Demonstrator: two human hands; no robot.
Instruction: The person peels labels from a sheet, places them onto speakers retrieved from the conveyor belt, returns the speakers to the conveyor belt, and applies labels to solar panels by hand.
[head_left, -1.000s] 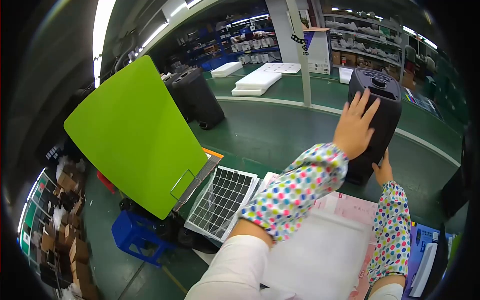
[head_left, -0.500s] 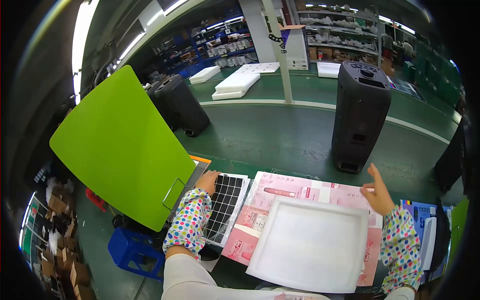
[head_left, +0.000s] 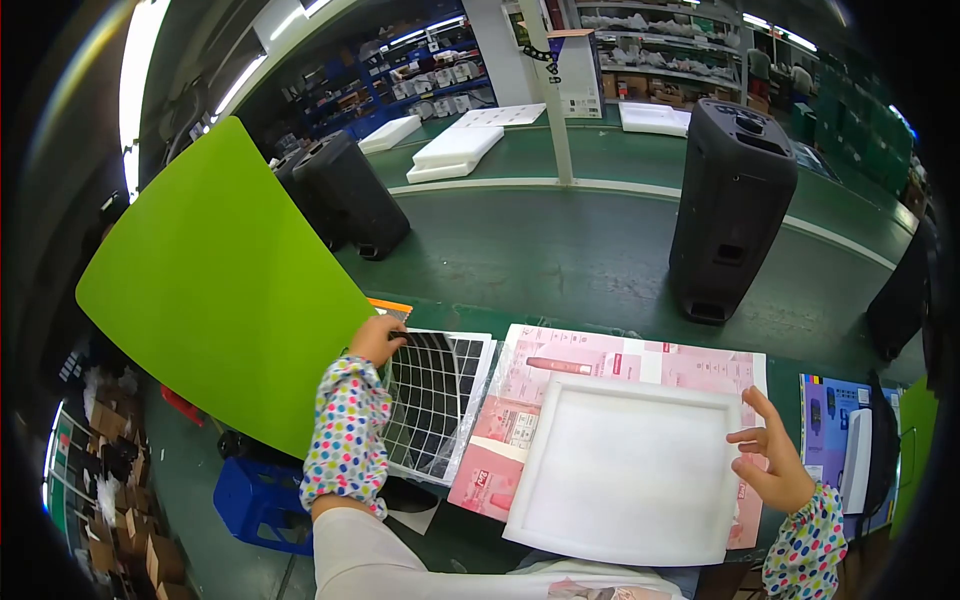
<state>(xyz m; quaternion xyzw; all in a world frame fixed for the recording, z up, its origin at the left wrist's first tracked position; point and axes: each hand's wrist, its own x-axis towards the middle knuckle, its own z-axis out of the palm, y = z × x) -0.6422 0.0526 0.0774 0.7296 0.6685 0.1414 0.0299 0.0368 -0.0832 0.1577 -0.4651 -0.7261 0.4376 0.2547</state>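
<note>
My left hand (head_left: 378,340) pinches the top left corner of a sheet of black rectangular pads with a white grid (head_left: 418,400). The sheet curls upward there, with a similar gridded sheet (head_left: 466,372) lying under it. My right hand (head_left: 772,462) hovers with fingers spread by the right edge of a white foam tray (head_left: 628,470), holding nothing. Whether its fingertips touch the rim I cannot tell. Beneath the tray lies a pink printed cardboard sheet (head_left: 500,440).
A tall black speaker (head_left: 730,220) stands on the green bench beyond the tray, and another speaker (head_left: 355,195) further left. A large green board (head_left: 220,290) leans at the left above a blue stool (head_left: 262,505). To the right lies a blue printed box (head_left: 825,430).
My left hand has moved left and lifted a corner of the gridded sheet, which was flat before. My right hand has lowered toward the tray's right edge, its fingers spreading.
</note>
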